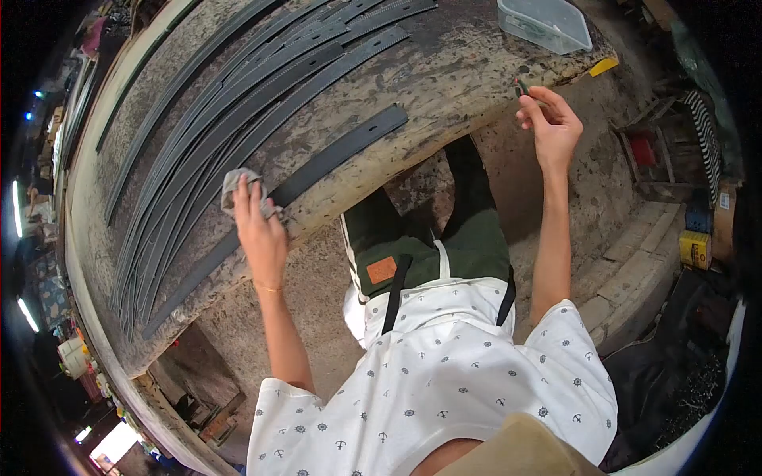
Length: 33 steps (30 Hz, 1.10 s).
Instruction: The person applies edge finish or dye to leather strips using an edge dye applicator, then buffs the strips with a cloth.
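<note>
Left hand point(258, 226): arm outstretched, closed on grey cloth point(238, 184), pressed onto dark strip point(341, 155).
Right hand point(552, 127): raised, small dark piece point(521, 87) pinched between fingertips.

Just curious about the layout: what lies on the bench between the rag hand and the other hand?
Head view: one dark strip runs out from under the left hand and cloth; beyond its end, bare worn bench top reaches the right hand.

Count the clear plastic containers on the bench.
1: the clear plastic container sits at the far right corner of the bench, just beyond the right hand pinching a small dark piece. More may lie out of frame.
</note>
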Tool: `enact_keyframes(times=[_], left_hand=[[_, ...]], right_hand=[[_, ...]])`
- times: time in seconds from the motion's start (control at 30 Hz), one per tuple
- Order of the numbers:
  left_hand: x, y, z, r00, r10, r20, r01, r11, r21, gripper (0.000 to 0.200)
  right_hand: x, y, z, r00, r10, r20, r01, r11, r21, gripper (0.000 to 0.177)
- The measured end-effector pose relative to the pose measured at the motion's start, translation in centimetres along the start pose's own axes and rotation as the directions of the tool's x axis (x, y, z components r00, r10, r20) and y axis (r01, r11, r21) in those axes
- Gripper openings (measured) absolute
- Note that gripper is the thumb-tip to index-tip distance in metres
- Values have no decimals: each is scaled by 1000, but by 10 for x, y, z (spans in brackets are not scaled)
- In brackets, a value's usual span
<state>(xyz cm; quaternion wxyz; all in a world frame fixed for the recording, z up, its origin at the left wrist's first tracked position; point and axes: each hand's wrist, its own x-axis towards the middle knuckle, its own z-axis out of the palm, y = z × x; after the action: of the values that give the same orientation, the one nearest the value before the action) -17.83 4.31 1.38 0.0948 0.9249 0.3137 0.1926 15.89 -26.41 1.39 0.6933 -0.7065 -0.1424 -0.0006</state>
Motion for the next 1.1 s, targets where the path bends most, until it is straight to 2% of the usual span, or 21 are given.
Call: enact_keyframes(times=[0.07,0.1,0.13,0.17,0.23,0.3,0.37,0.47,0.53,0.6,0.67,0.7,0.77,0.8,0.83,0.9,0.93,1.0,1.03,1.07,1.1], left_hand=[[5,21,15,1000,25,-13,-25,1000,4,39],[8,27,20,998,52,-31,-52,999,12,39],[10,30,24,997,61,-53,-60,998,19,39],[11,31,25,997,58,-54,-57,998,23,39],[13,31,26,998,38,-53,-37,999,17,38],[14,32,27,998,30,-54,-29,999,24,38],[11,33,26,999,19,-48,-18,999,27,38],[14,37,27,999,18,-51,-17,1000,16,38],[14,46,33,994,-40,-98,44,998,45,36],[24,79,43,996,4,-94,-5,1000,-12,37],[33,130,56,984,167,-66,-174,975,-135,35],[41,163,68,954,294,-62,-300,932,-201,33],[62,238,110,896,433,-95,-423,772,-474,39],[76,266,130,809,554,-198,-553,600,-579,44],[86,290,144,719,650,-248,-675,565,-475,40],[119,323,163,627,762,-160,-745,527,-409,32],[135,321,157,637,755,-158,-739,538,-404,32],[162,311,140,690,700,-181,-724,672,-158,26],[175,289,132,688,693,-214,-723,681,-119,27],[182,262,119,694,643,-323,-718,649,-252,26],[183,237,99,688,580,-436,-694,701,-162,33]], right_hand=[[1,-1,2,999,-37,36,39,997,-64,13],[3,1,3,937,-332,106,348,905,-246,13],[6,2,5,787,-575,225,614,690,-385,13],[8,2,5,786,-575,227,615,691,-380,13],[11,1,4,543,-713,443,833,393,-388,17],[12,6,3,520,-692,501,852,378,-362,21],[14,8,-1,513,-534,672,858,357,-371,19],[17,9,-5,474,-621,624,881,337,-333,18],[18,13,-4,480,-596,644,877,346,-334,17],[19,12,-3,484,-580,656,875,346,-339,17],[11,1,-9,674,-650,350,735,545,-403,13],[7,-2,-13,667,-652,360,742,539,-399,13],[-6,0,-19,861,-474,-184,373,835,-404,10],[-10,6,-28,864,-419,-279,297,872,-389,10],[-11,12,-38,859,-355,-369,219,906,-363,11],[-19,13,-54,830,-325,-452,177,924,-339,16],[-21,14,-63,822,-341,-456,201,923,-327,16],[-28,11,-72,831,-305,-465,167,935,-314,17],[-28,9,-70,833,-297,-466,159,937,-312,17],[-28,7,-67,861,-247,-444,145,957,-251,17],[-28,8,-64,887,-195,-419,125,974,-189,18]])
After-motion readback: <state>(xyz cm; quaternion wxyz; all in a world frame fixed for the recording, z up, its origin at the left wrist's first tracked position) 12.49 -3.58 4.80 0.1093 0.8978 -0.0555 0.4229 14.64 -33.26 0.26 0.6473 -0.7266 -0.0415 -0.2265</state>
